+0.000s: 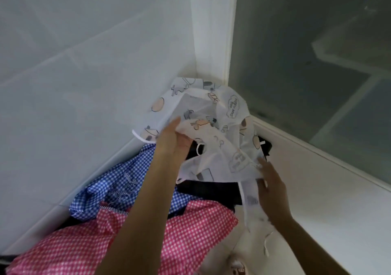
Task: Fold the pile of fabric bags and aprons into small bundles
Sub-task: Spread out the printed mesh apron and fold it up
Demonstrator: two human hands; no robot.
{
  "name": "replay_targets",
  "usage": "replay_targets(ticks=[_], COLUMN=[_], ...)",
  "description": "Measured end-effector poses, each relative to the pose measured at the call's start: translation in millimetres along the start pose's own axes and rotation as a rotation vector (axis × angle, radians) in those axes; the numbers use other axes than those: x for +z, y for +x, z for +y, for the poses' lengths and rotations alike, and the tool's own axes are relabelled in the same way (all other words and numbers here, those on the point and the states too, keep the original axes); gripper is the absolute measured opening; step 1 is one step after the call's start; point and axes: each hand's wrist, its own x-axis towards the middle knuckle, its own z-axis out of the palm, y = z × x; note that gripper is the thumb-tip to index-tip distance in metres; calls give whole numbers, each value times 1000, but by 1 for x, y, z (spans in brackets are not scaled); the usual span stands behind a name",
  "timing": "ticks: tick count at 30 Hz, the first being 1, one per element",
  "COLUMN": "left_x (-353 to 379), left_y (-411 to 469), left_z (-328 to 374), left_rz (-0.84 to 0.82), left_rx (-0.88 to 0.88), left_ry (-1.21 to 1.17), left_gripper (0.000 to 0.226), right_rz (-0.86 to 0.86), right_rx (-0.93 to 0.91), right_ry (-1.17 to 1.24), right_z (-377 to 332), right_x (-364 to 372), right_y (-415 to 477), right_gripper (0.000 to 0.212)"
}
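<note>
Corner sill [317, 190]; left hand [175, 143], grip on apron [213, 109]

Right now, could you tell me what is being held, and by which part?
The left hand grips the white printed fabric by a folded edge. The right hand is at its lower corner; too blurred to tell a grip.
</note>
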Motion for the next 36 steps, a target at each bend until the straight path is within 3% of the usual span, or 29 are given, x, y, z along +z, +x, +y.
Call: replay_targets(ticks=[2,5,7,8,13,16,17,19,23,26,28,33,36], left_x=[0,-11,-3,1,33,52,61,73,80,58,38,-14,-33], left_y=[-11,-29,-39,-37,-36,-46,-60,-78,-146,-190,-207,-226,-240], left_z=[3,-25,-58,-71,-95,-106,-117,-132,-166,-195,-207,-201,-182], left_rz=[-52,-294,-249,-185,-114,-296,-432,-663,-817,-964,-995,-969,-937], left_rx=[301,656,867,953,1192,1302,1285,911,159,-355,-468,-492,-445], left_ry=[387,1055,1544,1676,1720,1702,1676,1515,1041,725,708,1053,891], left_gripper=[71,126,133,133,116,75,58,43,23,20,19,13,7], right_rz=[-49,43,58,21,-315,-361,-340,-336,-299,-272,-309,-545,-581], right_rx=[122,226,200,199,125,158,176,182,97,37,-27,-160,-162], right_ry=[33,108,213,253,311,268,241,146,-55,-265,-383,-520,-510], right_z=[-11,-25,-39,-51,-66,-54,-46,-40,-33,-28,-28,-44,-60], right_x=[-26,-61,-87,-101,-161,-198,-218,-236,-278,-299,-305,-280,-256], right_y=[30,76,87,88,67,50,36,31,-17,-54,-72,-113,-120], right_gripper=[19,21,23,24,23,21,23,27,17,26,21,24,42])
